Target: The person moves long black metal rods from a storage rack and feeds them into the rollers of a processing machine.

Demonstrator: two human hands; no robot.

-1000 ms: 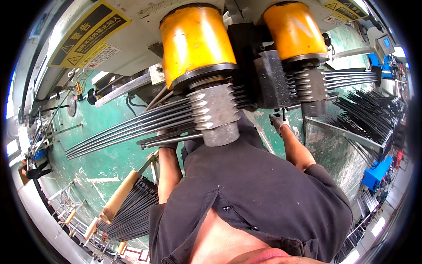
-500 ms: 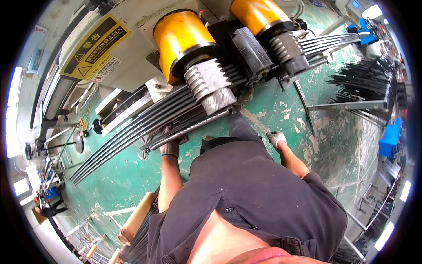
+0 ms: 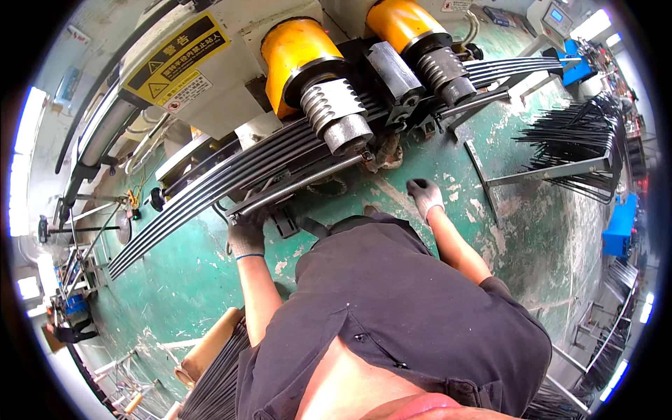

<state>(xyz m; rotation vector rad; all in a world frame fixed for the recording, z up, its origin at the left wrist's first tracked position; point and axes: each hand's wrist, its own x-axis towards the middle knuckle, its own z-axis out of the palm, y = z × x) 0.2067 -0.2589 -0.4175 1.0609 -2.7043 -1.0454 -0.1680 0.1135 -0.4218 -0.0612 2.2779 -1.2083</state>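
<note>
My left hand (image 3: 246, 238), in a pale knit glove with a blue cuff edge, is at the near left end of a long coil spring (image 3: 308, 183) mounted along the machine's front. The metal parts there hide its fingertips, so its grip does not show. Above the spring, several dark parallel rods (image 3: 203, 203) run across the machine under two yellow cylinders with ribbed metal ends (image 3: 332, 105). My right hand (image 3: 425, 199), gloved too with darkened fingers, hangs over the green floor, apart from the machine. Its fingers are curled in, and nothing sticks out of them.
A metal stand (image 3: 553, 171) heaped with black rods is at the right, near a blue box (image 3: 620, 222). More dark rods (image 3: 224, 371) and a cardboard-coloured roll (image 3: 210, 343) lie at lower left. A person (image 3: 70, 331) is far left. A control box (image 3: 549, 19) is at upper right.
My left hand has come back from beneath the spring toward its left end, showing more of the glove. My right hand has risen slightly to the left. The view has shifted a little.
</note>
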